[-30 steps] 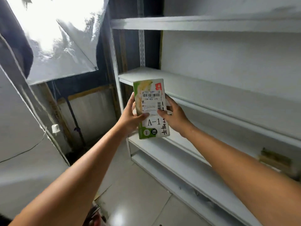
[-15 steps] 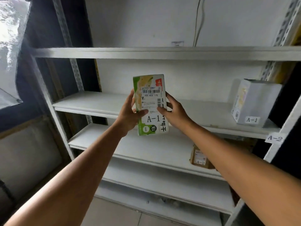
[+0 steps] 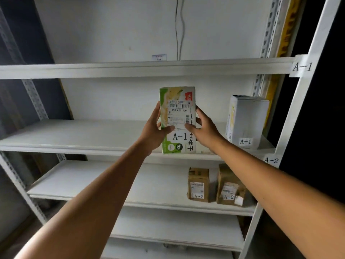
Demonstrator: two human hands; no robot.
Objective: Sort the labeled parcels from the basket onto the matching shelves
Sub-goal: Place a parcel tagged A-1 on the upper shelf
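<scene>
Parcel: green-and-white carton (image 3: 177, 101) marked A-1, held upright in the air in front of the middle shelf board (image 3: 74, 135). Its lower edge is level with the front lip; it looks not yet set down.
Hands: left hand (image 3: 152, 131) and right hand (image 3: 206, 128) both grasp it, thumbs on the label face, fingers round the sides.
Neighbours: white box (image 3: 246, 118), also A-1, on the same board to the right. Two brown boxes (image 3: 198, 186) marked A-2 one level down.
Risk, wrong level: A-1 tag (image 3: 302, 66) sits on the post at the board above. Read as that board's mark, it would send the parcel too high.
Risk, toppling: tall and narrow; released on the lip, it could tip forward.
Risk, knock: sliding it right may shove the white box.
</scene>
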